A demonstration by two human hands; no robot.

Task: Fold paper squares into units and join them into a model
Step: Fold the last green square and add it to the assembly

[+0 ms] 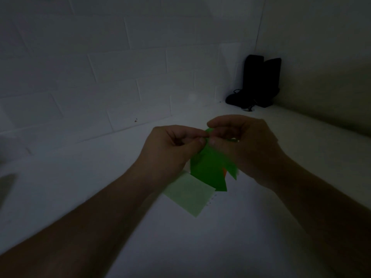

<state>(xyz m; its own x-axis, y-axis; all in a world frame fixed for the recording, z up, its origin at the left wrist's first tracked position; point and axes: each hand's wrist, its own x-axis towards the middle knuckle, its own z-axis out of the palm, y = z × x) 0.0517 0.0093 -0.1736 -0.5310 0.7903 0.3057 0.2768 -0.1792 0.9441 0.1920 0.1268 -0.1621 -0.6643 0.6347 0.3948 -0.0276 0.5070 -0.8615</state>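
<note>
A folded bright green paper unit (208,169) hangs in the air above the white table, pinched at its top by both hands. My left hand (170,149) grips it from the left with thumb and forefinger. My right hand (245,145) grips it from the right, fingers curled over the top edge. A small sliver of orange paper (225,172) shows behind the green unit's lower right. A pale green paper square (189,197) lies flat on the table just below the hands.
The scene is dim. A white brick wall rises behind the white table (220,237). A black object with a cord (257,83) stands in the far right corner against the wall.
</note>
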